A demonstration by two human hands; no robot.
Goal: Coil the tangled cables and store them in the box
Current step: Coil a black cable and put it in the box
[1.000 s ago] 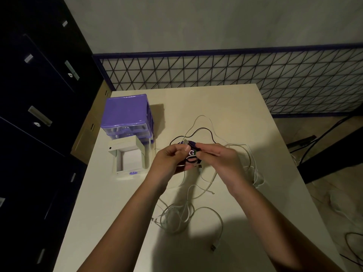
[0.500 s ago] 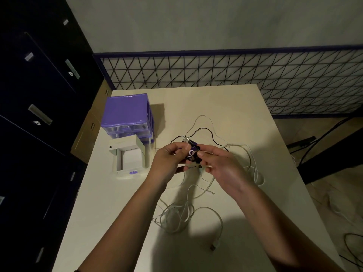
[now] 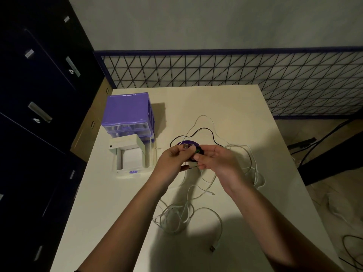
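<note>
The step in hand looks like the coiling of one cable. Both hands meet just to the right of the open drawer (image 3: 129,160), which stands pulled out in front of the purple drawer box (image 3: 127,112). The left hand (image 3: 172,160) curls its fingers around a small dark coil (image 3: 188,146), with a metal plug (image 3: 185,146) sticking up between thumb and forefinger. The right hand (image 3: 214,160) pinches the same bundle from the other side with thumb and fingertips; its other fingers look loosely bent.

The plug's long axis runs roughly away from the person, its tip toward the far edge of the table (image 3: 235,107). The black cable (image 3: 204,130) trails from the coil in a loop beyond the hands, farther from the drawer.

Next, I judge, the loose black tail must be wound in, then the bundle carried left into the drawer. White cables (image 3: 176,218) lie tangled nearer the person, not yet coiled.
</note>
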